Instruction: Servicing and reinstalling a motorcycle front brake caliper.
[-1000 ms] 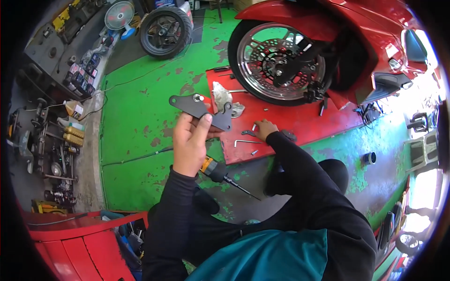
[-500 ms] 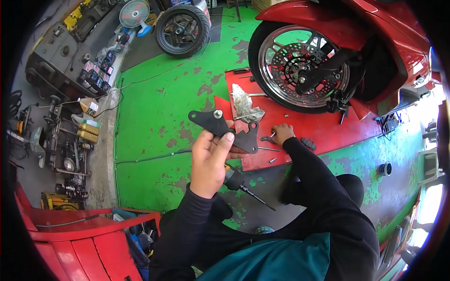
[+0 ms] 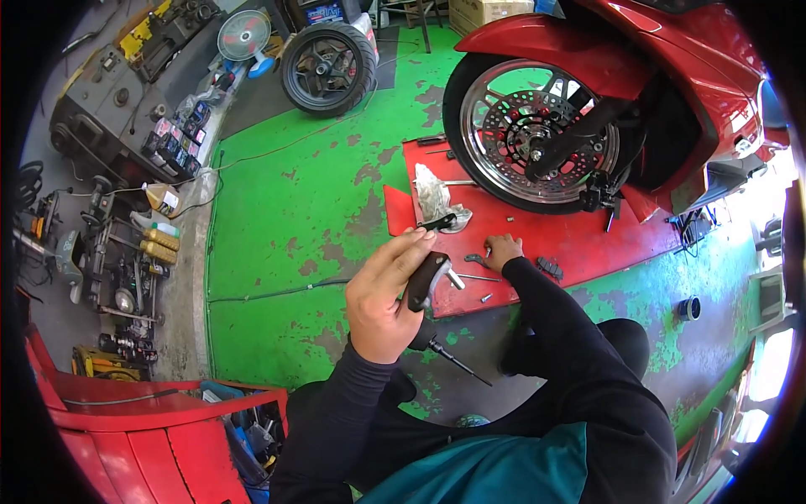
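My left hand (image 3: 382,294) grips a flat black metal bracket plate (image 3: 429,281), now turned nearly edge-on. A silver bolt (image 3: 456,280) sticks out of its face, and the plate's far end (image 3: 440,223) shows beyond my fingertips. My right hand (image 3: 504,250) is low over the red board (image 3: 579,239), fingers curled together. A small grey metal tool (image 3: 475,259) lies by its fingertips; whatever the fingers pinch is too small to make out. Below my left hand is a power drill (image 3: 426,336) with a long black bit (image 3: 460,364), its body partly hidden.
A red motorcycle's front wheel (image 3: 470,147) with a drilled brake disc stands over the board. A dirty rag (image 3: 432,195), brake pads (image 3: 550,268) and a loose bolt (image 3: 486,297) lie there. A red tool cabinet (image 3: 143,437) stands at lower left; a loose wheel (image 3: 327,69) is behind.
My left hand has rotated the bracket plate from face-up to nearly edge-on, so its bolt now points right. The right hand has stayed at about the same place on the board.
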Tool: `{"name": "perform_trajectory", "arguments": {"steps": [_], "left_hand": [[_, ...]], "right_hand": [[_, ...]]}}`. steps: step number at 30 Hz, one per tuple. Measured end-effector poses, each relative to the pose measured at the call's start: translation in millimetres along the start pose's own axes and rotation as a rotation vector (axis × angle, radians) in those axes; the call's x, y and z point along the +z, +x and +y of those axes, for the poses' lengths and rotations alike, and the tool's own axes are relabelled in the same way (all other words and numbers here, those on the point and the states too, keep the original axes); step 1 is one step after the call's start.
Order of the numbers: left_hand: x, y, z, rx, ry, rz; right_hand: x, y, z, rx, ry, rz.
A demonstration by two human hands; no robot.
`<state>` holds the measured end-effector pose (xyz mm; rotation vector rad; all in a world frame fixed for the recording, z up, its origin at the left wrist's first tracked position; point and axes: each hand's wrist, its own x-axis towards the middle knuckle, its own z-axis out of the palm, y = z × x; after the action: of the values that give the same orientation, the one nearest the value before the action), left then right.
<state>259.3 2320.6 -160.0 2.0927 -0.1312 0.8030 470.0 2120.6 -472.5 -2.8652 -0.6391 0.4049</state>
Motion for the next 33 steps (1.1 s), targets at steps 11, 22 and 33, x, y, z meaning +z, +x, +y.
{"name": "perform_trajectory", "arguments": {"steps": [11, 22, 33], "left_hand": [[-6, 0, 2, 0.248, 0.183, 0.063], [-10, 0, 2, 0.304, 0.231, 0.110], [-4, 8, 15, 0.324, 0.133, 0.090]], "right_hand": [[0, -6, 1, 0.010, 0.002, -0.023], [1, -4, -3, 0.025, -0.003, -0.030], [-49, 8, 6, -0.246, 0.374, 0.120]]}}
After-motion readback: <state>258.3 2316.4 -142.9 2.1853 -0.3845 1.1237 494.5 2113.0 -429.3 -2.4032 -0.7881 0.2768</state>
